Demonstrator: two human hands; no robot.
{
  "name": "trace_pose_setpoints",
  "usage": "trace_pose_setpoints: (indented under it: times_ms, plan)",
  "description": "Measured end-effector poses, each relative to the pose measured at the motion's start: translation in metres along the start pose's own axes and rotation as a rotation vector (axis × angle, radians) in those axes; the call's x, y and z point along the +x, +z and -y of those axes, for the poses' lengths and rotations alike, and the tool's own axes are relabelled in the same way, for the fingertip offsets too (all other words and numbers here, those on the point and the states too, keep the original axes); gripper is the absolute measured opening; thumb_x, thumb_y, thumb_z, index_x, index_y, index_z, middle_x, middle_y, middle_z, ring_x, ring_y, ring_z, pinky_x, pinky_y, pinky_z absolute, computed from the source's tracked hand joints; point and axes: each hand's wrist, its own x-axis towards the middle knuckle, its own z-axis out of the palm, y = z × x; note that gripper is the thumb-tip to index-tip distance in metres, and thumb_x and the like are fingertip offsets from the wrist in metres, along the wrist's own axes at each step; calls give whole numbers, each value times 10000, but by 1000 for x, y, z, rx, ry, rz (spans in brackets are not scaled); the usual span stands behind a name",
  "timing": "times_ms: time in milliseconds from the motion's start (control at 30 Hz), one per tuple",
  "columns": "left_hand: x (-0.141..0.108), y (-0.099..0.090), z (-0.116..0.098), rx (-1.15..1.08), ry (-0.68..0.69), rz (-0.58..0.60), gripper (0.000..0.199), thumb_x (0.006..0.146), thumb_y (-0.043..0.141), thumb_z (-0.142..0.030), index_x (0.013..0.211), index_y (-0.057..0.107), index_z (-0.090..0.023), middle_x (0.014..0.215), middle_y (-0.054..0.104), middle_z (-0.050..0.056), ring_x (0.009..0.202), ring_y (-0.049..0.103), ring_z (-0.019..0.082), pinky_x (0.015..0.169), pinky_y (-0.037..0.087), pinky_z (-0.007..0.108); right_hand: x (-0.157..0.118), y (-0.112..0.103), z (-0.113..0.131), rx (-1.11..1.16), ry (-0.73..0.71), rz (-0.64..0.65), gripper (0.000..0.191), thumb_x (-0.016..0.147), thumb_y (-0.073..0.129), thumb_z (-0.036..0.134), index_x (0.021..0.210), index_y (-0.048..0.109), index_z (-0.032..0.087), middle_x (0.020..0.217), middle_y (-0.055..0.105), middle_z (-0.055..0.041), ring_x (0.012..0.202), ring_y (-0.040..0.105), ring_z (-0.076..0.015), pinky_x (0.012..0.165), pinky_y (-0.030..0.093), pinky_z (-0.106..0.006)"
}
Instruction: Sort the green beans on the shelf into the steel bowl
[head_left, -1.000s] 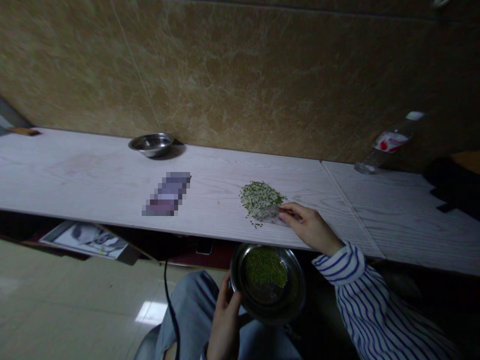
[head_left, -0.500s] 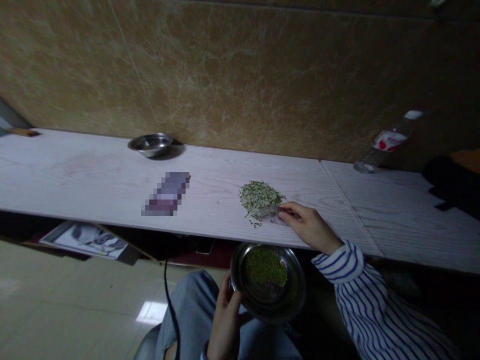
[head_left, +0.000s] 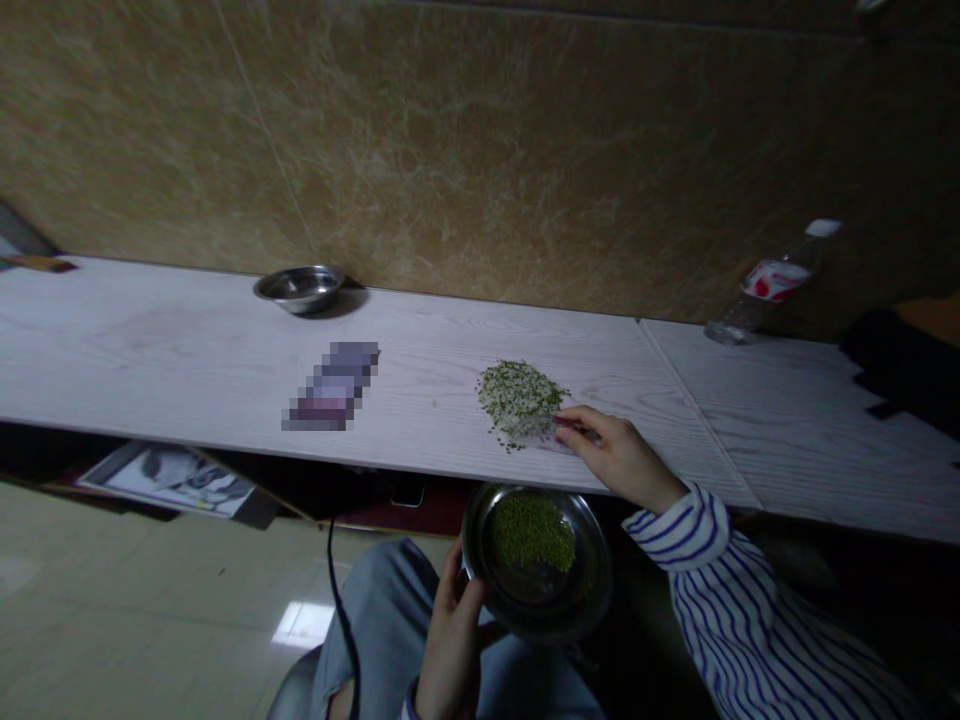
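Note:
My left hand (head_left: 452, 635) grips the left rim of a steel bowl (head_left: 536, 612), which sits over my lap just below the table edge. Green beans (head_left: 532, 532) lie in that bowl. On the table is a pile of mixed green beans and white grains (head_left: 517, 395). My right hand (head_left: 619, 455) is at the pile's lower right, its thumb and fingers pinched on a thin, clear piece with a dark red edge. That piece touches the near side of the pile; its full shape is hard to make out.
A second steel bowl (head_left: 300, 290) stands near the wall, left of the pile. A blurred-out flat item (head_left: 334, 385) lies on the white table (head_left: 180, 350). At the right are a plastic bottle (head_left: 776, 280) and a black item (head_left: 900, 370). A black cable (head_left: 341, 610) hangs below.
The view has shifted very slightly. My right hand and the clear piece have barely moved at the pile's edge; my left hand stays on the bowl.

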Motion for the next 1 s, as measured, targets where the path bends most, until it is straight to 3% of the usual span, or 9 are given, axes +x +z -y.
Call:
trace_pose_setpoints:
  times_ms: [433,700,1000]
  plan:
    - [-1,0,0,-13,45,-46,678,675,664,-370,1312,465,-256,1203,585,122,1046,568,277,717,515,344,-13,-5,-1,-32,47,-36,217,848,521,310,1021,626,230,920,705,-31,835,655,-174,729,509,-287]
    - [2,-4,5,-34,6,-3,657,762,595,-369,1370,350,-321,1335,493,76,1144,511,256,742,513,314,-14,-7,-1,-54,55,-57,224,848,518,310,1023,625,223,912,708,-37,840,658,-178,728,510,-286]
    - [0,-2,1,-9,-5,-24,679,768,587,-361,1389,319,-303,1379,443,81,1203,457,286,733,523,325,-21,-8,-3,-62,77,-80,217,843,526,313,1014,625,225,922,707,-33,843,658,-177,710,514,-277]
